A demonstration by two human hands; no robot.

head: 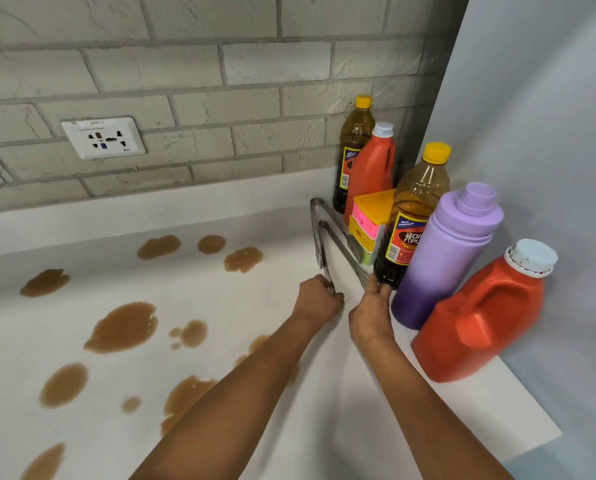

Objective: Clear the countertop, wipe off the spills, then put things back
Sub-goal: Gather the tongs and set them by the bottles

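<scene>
Metal tongs [327,233] lie open in a V on the white countertop [192,292], hinge toward the wall. My left hand [319,299] grips the end of the left arm of the tongs. My right hand [372,311] pinches the end of the right arm, next to a dark bottle with a yellow cap [414,216]. Several brown spills [123,327] spread over the counter's left and middle.
Along the right wall stand a purple flask [448,258], a red jug with a white cap [480,317], a second red jug [372,168], another yellow-capped bottle [353,150] and a yellow and pink box [371,220]. A wall socket [103,137] sits in the brick backsplash.
</scene>
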